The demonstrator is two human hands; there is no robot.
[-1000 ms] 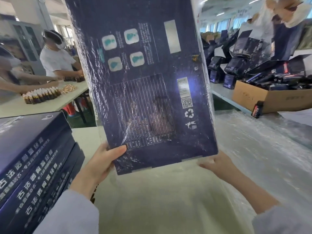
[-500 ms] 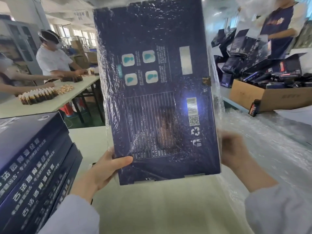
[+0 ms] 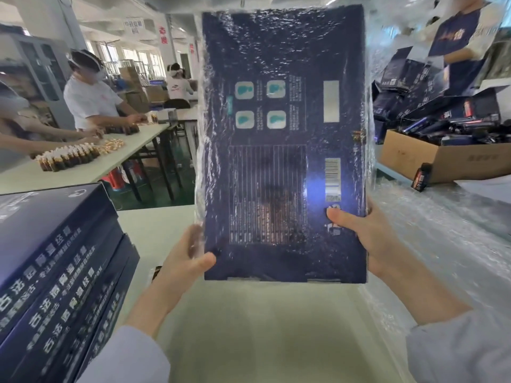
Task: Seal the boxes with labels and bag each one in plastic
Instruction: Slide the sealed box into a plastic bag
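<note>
A packing workshop: workers (image 3: 91,98) at long tables (image 3: 83,170), stacked boxes (image 3: 55,272).

Single wide-angle cam on the person's head, facing forward and a bit down. Sits pretty close: left hand (image 3: 182,262) and right hand (image 3: 369,239) low in frame, the box (image 3: 279,128) they grip towering just above them.

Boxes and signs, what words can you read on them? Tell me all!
"古法": white print on the sides of the stacked boxes; the characters after it are too blurred.
Held box: columns of print and a barcode, all too small to read.
Hanging sign: blurred.
Red wall characters: blurred.
Cardboard box: faint print, unreadable.
</note>
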